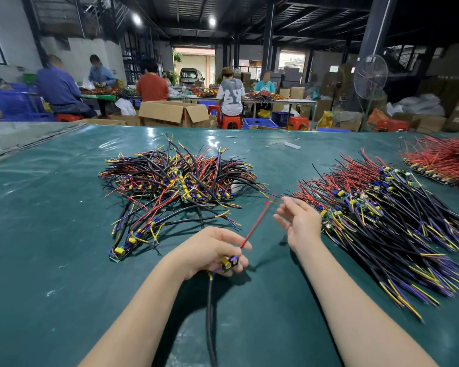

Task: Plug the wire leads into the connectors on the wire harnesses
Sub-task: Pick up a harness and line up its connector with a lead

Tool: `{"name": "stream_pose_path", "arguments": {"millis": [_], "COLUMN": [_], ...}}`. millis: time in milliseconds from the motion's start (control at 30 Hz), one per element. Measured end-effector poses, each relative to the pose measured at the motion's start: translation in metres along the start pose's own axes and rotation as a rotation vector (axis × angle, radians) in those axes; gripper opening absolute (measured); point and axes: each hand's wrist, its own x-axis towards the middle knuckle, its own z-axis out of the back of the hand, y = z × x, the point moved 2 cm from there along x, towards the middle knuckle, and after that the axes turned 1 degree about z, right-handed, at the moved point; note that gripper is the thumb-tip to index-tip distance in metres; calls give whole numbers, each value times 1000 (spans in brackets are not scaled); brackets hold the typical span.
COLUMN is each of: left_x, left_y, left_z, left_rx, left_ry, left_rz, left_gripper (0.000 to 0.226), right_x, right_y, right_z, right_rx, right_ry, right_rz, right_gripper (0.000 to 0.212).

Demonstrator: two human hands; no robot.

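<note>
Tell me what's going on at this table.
A person is assembling wire harnesses at a green table. Their left hand grips a small board with a red lead sticking up and a black cable trailing down. The right hand is open, near the right pile of harnesses. The centre pile lies straight ahead.

Pretty dim hall tbh. Light comes mostly from 2 ceiling lamps (pixel 137 19) plus daylight through the open doorway (pixel 194 62) at the back, which is washed out. The glossy green table (pixel 51 234) cover throws white glare streaks near its far edge. Soft shadows sit under the left hand (pixel 212 250) and both forearms (pixel 143 313). The harness (pixel 229 262) in that hand looks fairly sharp, its red wire lead (pixel 257 221) is smeared by motion blur. Wide-angle lens bows the table edge, and the background people (pixel 151 86) are soft.
</note>
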Motion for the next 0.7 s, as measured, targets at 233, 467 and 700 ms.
{"name": "stream_pose_path", "arguments": {"millis": [233,467,700], "left_x": [4,5,5], "left_y": [2,3,1], "left_z": [11,10,12], "left_rx": [-159,-141,-142], "left_ry": [-267,-330,-325], "left_rz": [-83,-92,-85], "left_gripper": [15,12,15], "right_x": [-25,-38,-42], "right_y": [-16,-28,-26], "right_z": [-26,-34,-36], "right_rx": [-304,-432,-460], "right_ry": [549,687,597], "right_rz": [-266,-230,-50], "right_gripper": [18,19,21]}}
